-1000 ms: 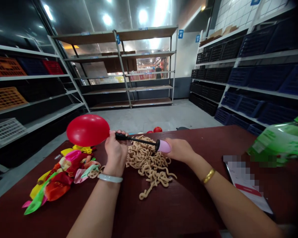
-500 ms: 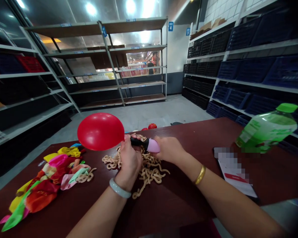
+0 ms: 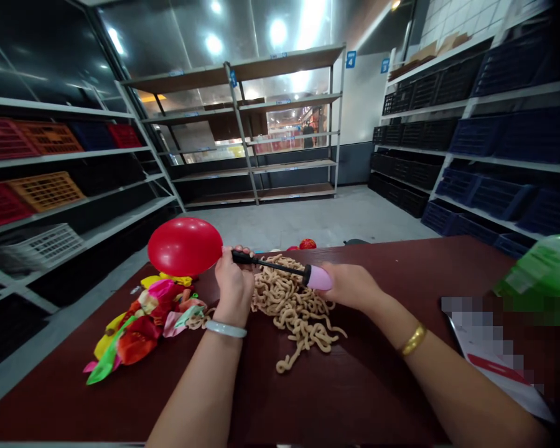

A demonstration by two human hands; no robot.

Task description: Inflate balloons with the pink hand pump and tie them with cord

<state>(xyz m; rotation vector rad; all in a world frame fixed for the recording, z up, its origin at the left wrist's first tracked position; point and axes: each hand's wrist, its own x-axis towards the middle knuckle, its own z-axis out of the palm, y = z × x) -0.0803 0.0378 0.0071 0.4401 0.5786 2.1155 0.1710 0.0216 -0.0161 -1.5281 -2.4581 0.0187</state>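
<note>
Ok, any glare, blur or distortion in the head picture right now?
Head view: highlights on the red balloon, glare on the shiny panels. Head view, edges: side shelves lean, probably lens distortion; the green bottle looks soft, pixel blocks over its lower part.

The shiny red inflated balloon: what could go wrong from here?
The shiny red inflated balloon might slip loose and deflate if the left hand, gripping at its narrow end, relaxes. With the black-and-lilac plastic hand pump drawn out, a push by the right hand might overfill and burst it.

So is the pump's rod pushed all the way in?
No, a stretch of the black rod shows between the left hand and the pink handle.
</note>
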